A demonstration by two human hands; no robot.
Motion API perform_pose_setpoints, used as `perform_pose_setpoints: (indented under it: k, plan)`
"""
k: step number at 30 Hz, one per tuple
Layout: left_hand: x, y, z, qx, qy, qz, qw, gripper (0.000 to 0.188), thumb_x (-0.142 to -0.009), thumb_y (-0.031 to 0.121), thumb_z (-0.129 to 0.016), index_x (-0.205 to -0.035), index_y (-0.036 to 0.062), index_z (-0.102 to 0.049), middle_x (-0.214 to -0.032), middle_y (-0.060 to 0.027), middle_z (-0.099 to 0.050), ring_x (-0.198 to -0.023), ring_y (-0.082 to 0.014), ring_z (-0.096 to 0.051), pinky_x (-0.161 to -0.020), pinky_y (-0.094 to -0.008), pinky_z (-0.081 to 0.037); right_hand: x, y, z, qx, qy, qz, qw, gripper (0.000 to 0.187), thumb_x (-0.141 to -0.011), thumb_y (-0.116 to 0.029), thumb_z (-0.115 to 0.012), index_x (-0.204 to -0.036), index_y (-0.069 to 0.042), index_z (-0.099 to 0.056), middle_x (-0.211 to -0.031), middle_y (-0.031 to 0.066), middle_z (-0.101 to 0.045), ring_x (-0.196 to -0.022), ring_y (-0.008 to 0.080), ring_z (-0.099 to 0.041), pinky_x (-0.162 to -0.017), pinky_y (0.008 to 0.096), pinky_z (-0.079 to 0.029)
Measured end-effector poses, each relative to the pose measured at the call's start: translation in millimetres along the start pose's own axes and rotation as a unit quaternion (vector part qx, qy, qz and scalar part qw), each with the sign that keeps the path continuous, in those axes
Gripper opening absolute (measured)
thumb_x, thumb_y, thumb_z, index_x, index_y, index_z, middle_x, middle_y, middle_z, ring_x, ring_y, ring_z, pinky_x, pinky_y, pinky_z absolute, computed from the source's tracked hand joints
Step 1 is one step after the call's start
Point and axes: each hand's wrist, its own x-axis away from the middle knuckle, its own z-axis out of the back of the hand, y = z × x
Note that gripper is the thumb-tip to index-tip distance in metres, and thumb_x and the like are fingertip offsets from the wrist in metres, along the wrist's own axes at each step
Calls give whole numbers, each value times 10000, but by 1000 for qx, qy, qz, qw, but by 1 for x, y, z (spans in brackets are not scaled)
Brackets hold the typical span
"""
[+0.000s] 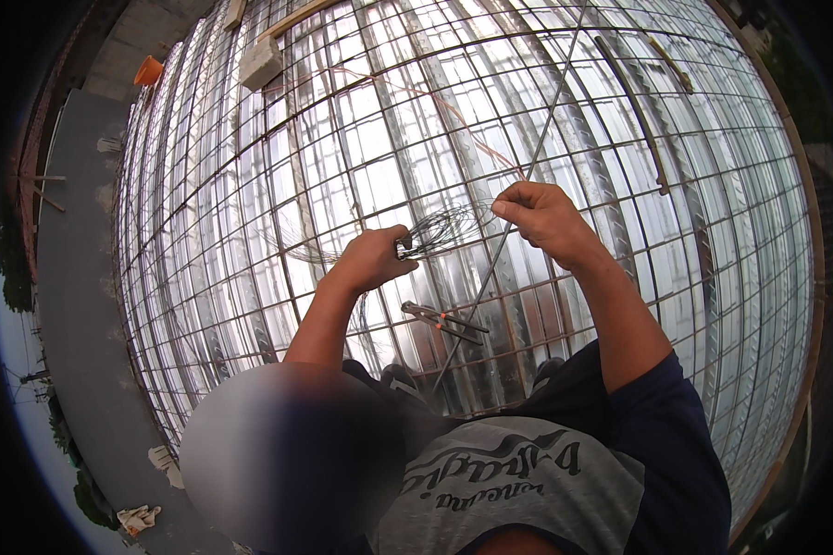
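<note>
My left hand (375, 259) is closed around one end of a loose coil of thin tie wire (442, 229), held a little above a steel rebar mesh (379, 166). To its right, my right hand (548, 224) has thumb and forefinger pinched together at the coil's far side, where fine strands of the wire reach the fingertips. The strands are too thin to follow all the way. Below the coil, a pair of pincers (442, 320) with orange marks on its dark handles lies on the mesh in front of my feet. More thin wire loops show left of my left hand.
Ribbed shiny metal decking (518, 88) lies beneath the mesh. A concrete block (262, 63), an orange bucket (148, 70) and a wooden board (296, 17) are at the far left. A long thin bar (539, 139) crosses diagonally. A grey ledge (79, 277) borders the left side.
</note>
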Motion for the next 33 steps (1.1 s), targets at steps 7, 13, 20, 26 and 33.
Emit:
perform_pose_setpoints:
  k: [7, 13, 20, 26, 33]
  plan:
    - [-6, -22, -8, 33, 21, 0, 999, 334, -747, 258, -713, -997, 56, -624, -798, -140, -649, -745, -263, -626, -684, -364, -490, -5, 4, 2, -206, -22, -29, 978, 247, -912, -272, -574, -858, -33, -601, -752, 32, -575, -624, 46, -446, -492, 214, -309]
    - [-3, -65, -15, 24, 30, 29, 999, 314, -721, 241, -716, -957, 52, -630, -845, -162, -661, -823, -327, -631, -737, -401, -492, -15, 15, 66, -413, 96, 112, 899, 178, -952, -233, -518, -906, -73, -580, -805, 35, -631, -846, 192, -650, -576, 279, -391]
    - [3, -130, -30, -22, 9, 73, 997, 266, -700, 206, -713, -903, 51, -638, -865, -175, -659, -838, -335, -631, -738, -406, -497, -9, 16, 112, -400, 348, 106, 841, 224, -980, -245, -469, -817, -91, -470, -647, -22, -352, -558, 116, -364, -571, 303, -418]
    - [47, -251, -57, -52, -9, 293, 955, 292, -645, 196, -754, -873, 38, -661, -876, -142, -691, -841, -289, -667, -761, -374, -528, 11, 5, 148, -216, 551, 133, 795, 289, -995, -279, -463, -769, -99, -460, -577, -41, -279, -463, 68, -255, -441, 252, -301]
    - [25, -242, -62, 61, -15, 310, 949, 272, -675, 183, -729, -846, -1, -625, -722, -125, -656, -631, -240, -640, -590, -365, -522, 15, -7, 56, 147, 176, 71, 971, 342, -952, -272, -514, -800, 34, -533, -652, 146, -508, -619, 252, -471, -620, 396, -392]
